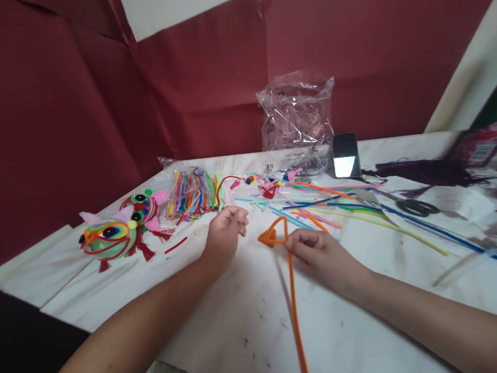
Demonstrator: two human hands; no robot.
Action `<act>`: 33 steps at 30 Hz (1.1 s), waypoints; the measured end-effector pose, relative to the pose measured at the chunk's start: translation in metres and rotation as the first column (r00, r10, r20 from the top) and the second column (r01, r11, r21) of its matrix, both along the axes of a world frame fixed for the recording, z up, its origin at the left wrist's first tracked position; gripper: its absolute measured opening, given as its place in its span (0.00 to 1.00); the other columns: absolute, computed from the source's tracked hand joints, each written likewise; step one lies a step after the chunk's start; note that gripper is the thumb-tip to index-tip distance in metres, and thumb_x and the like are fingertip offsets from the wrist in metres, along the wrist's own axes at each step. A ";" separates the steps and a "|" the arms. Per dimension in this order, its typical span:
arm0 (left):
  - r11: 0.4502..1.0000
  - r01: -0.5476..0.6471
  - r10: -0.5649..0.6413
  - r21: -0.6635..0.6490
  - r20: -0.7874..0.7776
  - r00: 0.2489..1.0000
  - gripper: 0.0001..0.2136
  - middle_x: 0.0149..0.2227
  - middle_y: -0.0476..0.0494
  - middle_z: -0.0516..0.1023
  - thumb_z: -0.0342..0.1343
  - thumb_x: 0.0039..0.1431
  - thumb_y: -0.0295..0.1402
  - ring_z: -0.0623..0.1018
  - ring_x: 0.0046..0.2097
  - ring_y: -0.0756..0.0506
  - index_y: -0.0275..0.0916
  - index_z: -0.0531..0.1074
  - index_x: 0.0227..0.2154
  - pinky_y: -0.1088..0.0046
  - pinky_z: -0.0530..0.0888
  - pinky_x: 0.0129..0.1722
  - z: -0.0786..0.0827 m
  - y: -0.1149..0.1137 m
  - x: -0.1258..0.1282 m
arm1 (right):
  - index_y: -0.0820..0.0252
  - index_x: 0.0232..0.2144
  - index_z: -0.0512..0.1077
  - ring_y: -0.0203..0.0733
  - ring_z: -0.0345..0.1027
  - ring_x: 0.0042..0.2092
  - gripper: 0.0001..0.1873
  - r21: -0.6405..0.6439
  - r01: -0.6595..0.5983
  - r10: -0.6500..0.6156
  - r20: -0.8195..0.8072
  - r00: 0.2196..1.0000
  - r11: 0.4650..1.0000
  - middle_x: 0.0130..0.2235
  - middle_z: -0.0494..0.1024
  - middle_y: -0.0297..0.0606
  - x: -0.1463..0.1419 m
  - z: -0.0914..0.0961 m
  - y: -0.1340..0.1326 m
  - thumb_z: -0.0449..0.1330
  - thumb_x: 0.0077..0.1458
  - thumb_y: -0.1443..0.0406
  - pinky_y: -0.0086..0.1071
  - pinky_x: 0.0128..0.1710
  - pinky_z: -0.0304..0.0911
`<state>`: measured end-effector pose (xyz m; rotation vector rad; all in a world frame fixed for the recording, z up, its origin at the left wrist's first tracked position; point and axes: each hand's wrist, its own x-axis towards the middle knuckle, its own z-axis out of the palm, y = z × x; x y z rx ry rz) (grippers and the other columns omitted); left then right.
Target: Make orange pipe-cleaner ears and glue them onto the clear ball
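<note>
My right hand (316, 255) pinches an orange pipe cleaner (294, 306) near its looped, twisted end (270, 235); the long tail runs down the white table (347, 346) toward me. My left hand (226, 231) hovers just left of the loop with its fingers loosely curled and nothing in it. Both hands are over the middle of the table.
Two colourful decorated fish-like craft figures (118, 227) lie at the left. A packet of coloured pipe cleaners (191, 196) and loose coloured pipe cleaners (325, 208) lie behind the hands. A crumpled clear plastic bag (295, 118), a small dark box (346, 155) and scissors (416, 207) are farther back. Red paper covers the wall.
</note>
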<state>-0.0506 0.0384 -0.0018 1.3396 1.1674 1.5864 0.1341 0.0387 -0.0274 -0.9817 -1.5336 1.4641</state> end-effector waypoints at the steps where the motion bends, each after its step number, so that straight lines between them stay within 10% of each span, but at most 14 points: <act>1: 1.000 0.002 -0.001 -0.012 0.035 0.999 0.06 0.23 0.53 0.67 0.53 0.48 0.34 0.62 0.21 0.55 0.36 0.67 0.26 0.77 0.62 0.24 0.001 0.003 -0.003 | 0.59 0.20 0.65 0.28 0.44 0.19 0.14 0.012 0.056 -0.056 -0.039 0.998 0.998 0.16 0.57 0.24 0.002 -0.001 0.004 0.59 0.45 0.55 0.27 0.19 0.39; 13: 0.863 0.297 -0.352 -0.408 -0.063 0.934 0.08 0.21 0.52 0.69 0.59 0.42 0.32 0.65 0.22 0.55 0.35 0.70 0.26 0.77 0.62 0.24 -0.014 -0.009 0.011 | 0.60 0.20 0.66 0.31 0.49 0.22 0.15 0.212 0.076 -0.093 0.067 0.993 0.974 0.19 0.59 0.28 0.004 0.000 0.006 0.57 0.49 0.55 0.28 0.22 0.45; 16: 0.952 0.120 -0.220 -0.282 -0.358 0.907 0.03 0.21 0.51 0.69 0.56 0.44 0.30 0.67 0.24 0.52 0.37 0.70 0.24 0.75 0.63 0.27 -0.014 -0.006 0.007 | 0.59 0.19 0.64 0.31 0.48 0.21 0.16 0.187 0.137 -0.146 0.039 0.988 0.973 0.18 0.57 0.27 0.005 -0.002 0.008 0.57 0.49 0.55 0.28 0.21 0.44; 20: 1.000 0.015 -0.012 -0.001 -0.691 0.723 0.04 0.27 0.48 0.70 0.56 0.47 0.33 0.69 0.31 0.49 0.38 0.71 0.24 0.73 0.66 0.33 -0.015 0.004 0.003 | 0.58 0.18 0.60 0.31 0.46 0.20 0.17 0.093 0.211 -0.210 -0.014 0.978 0.973 0.17 0.57 0.26 0.008 -0.007 0.018 0.58 0.47 0.54 0.29 0.21 0.42; 27: 0.996 0.065 0.030 0.062 -0.910 0.413 0.12 0.35 0.42 0.72 0.59 0.46 0.39 0.70 0.40 0.43 0.38 0.71 0.33 0.67 0.65 0.42 -0.037 0.023 0.010 | 0.58 0.17 0.61 0.30 0.45 0.19 0.16 0.027 0.249 -0.248 -0.036 0.968 0.968 0.15 0.57 0.25 0.005 -0.008 0.024 0.59 0.44 0.54 0.29 0.19 0.40; 29: 0.999 0.016 0.029 0.041 -0.886 0.462 0.08 0.33 0.44 0.73 0.55 0.50 0.37 0.71 0.38 0.45 0.39 0.71 0.32 0.69 0.65 0.41 -0.036 0.024 0.009 | 0.58 0.16 0.60 0.30 0.45 0.18 0.16 0.054 0.262 -0.261 -0.022 0.965 0.964 0.14 0.57 0.24 0.006 -0.007 0.025 0.58 0.44 0.55 0.29 0.19 0.41; 33: 0.987 -0.115 0.024 -0.110 -0.611 0.791 0.03 0.23 0.50 0.72 0.54 0.48 0.32 0.71 0.30 0.47 0.39 0.71 0.25 0.71 0.66 0.36 -0.026 0.025 0.001 | 0.57 0.17 0.60 0.30 0.45 0.16 0.14 0.056 0.256 -0.258 0.020 0.966 0.965 0.13 0.56 0.24 0.008 -0.007 0.027 0.57 0.44 0.56 0.28 0.18 0.41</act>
